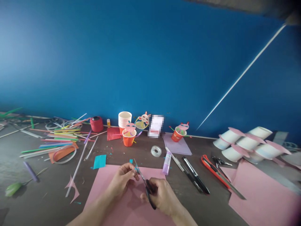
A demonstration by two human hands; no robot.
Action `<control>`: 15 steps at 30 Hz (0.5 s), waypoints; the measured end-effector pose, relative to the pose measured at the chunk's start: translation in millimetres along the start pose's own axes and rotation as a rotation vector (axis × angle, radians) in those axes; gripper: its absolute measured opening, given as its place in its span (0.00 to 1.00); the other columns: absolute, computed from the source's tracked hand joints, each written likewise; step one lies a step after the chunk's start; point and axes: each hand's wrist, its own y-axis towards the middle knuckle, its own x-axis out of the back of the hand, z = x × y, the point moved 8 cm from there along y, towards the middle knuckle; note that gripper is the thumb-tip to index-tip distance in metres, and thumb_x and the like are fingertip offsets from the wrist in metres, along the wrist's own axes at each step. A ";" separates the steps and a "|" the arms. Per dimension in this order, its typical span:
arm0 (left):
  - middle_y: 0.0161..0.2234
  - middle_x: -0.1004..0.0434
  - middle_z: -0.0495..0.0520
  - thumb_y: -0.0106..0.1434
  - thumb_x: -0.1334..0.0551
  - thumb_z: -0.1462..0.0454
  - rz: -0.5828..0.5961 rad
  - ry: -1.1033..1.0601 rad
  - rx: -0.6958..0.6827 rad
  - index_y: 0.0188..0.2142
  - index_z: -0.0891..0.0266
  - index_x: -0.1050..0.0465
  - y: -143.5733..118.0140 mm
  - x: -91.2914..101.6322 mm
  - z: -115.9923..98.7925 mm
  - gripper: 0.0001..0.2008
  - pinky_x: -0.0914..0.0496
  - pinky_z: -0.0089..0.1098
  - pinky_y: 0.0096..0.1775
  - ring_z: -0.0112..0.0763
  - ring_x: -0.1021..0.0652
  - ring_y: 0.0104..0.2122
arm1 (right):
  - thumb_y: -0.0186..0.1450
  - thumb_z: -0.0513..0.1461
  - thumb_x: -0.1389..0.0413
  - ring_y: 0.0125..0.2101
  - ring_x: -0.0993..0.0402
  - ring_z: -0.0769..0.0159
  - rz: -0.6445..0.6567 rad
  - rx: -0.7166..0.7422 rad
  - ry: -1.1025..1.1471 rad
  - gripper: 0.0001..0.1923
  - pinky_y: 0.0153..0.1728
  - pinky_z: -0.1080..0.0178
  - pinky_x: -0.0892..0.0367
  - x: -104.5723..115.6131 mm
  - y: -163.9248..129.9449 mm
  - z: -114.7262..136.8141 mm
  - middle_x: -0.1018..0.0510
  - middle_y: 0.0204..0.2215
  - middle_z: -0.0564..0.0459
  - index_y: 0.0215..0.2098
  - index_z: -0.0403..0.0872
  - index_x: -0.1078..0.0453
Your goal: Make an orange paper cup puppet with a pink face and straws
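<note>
Scissors (143, 180) in the right hand (162, 196), fingers curled through the handles, blades pointing up at a tiny teal paper scrap (135, 168) pinched by the left hand (122, 180). Both hover over a pink paper sheet (105, 185) on the table (47, 201). Purple glue stick (166, 163) and tape roll (156, 151) sit just behind.

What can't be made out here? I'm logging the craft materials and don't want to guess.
Head view, the only one:
- Teal scrap between the left hand and the scissors: too small to tell its shape.
- Item by the wall: blurred out.
- Pink sheet, right: cut off by the edge.
</note>
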 end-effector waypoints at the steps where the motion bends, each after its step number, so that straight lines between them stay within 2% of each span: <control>1: 0.23 0.30 0.48 0.52 0.35 0.63 0.000 0.002 0.000 0.24 0.64 0.33 -0.4 -0.1 0.0 0.08 0.36 0.20 0.19 0.22 0.30 0.21 | 0.52 0.44 0.42 0.20 0.50 0.75 0.001 -0.005 0.010 0.15 0.19 0.71 0.54 -0.6 0.1 -1.0 0.42 0.16 0.61 0.18 0.45 0.44; 15: 0.24 0.29 0.49 0.52 0.36 0.63 -0.001 0.034 -0.015 0.24 0.64 0.33 -1.0 1.1 -1.2 0.08 0.37 0.20 0.19 0.21 0.30 0.21 | 0.51 0.43 0.41 0.18 0.52 0.76 -0.007 -0.028 0.092 0.18 0.17 0.72 0.56 -7.4 0.3 -8.8 0.46 0.15 0.62 0.16 0.44 0.45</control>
